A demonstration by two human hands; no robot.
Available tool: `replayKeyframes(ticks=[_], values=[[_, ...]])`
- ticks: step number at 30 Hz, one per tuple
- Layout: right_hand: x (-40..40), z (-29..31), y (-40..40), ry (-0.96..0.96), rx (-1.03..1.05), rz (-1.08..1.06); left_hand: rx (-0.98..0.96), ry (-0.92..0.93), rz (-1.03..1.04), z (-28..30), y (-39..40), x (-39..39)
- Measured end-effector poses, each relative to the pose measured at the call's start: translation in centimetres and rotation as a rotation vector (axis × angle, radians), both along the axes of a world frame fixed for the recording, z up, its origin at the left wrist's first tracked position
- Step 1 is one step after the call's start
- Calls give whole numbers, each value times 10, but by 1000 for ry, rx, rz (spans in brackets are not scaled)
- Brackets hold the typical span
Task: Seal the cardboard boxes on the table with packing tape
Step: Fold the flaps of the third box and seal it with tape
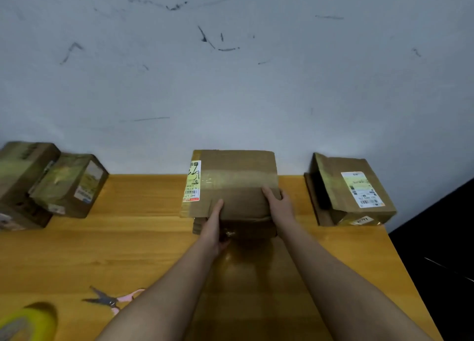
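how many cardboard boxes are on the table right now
4: two stacked boxes far left, the lower box and the upper box; the middle box, held by both hands; the right box.

Two bare forearms enter from the lower edge, uncovered from elbow to wrist; no sleeve cuff shows. Left hand (214, 225) and right hand (278, 203) are ungloved, with no ring, watch or band visible. Fingers are slender; nails too small to make out.
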State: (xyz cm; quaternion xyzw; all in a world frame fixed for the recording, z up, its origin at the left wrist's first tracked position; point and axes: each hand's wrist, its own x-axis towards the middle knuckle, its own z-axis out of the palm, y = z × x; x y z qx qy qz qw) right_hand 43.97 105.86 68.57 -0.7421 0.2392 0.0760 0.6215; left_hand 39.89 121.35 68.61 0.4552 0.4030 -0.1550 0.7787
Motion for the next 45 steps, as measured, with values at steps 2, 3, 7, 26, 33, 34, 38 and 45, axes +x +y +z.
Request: replayKeyframes(ticks=[2,3,7,26,33,34,38,45], values=[[-8,4,22,-16,-44,28,-9,4,14,3,22,-9],[-13,6,37,-18,-60,33,-14,1,18,4,37,-14],[-34,12,98,-12,-73,5,-16,5,11,4,98,-28],[-103,-12,318,6,-18,-36,7,108,-133,4,327,-108],[-120,-42,332,64,34,18,-93,106,-10,-1,340,-131],[-123,-40,335,83,37,27,-94,104,3,-3,342,-133],[-138,-34,332,91,158,76,-70,76,39,-14,348,-137],[-194,-83,302,241,-705,570,15,41,16,-16,355,-129]])
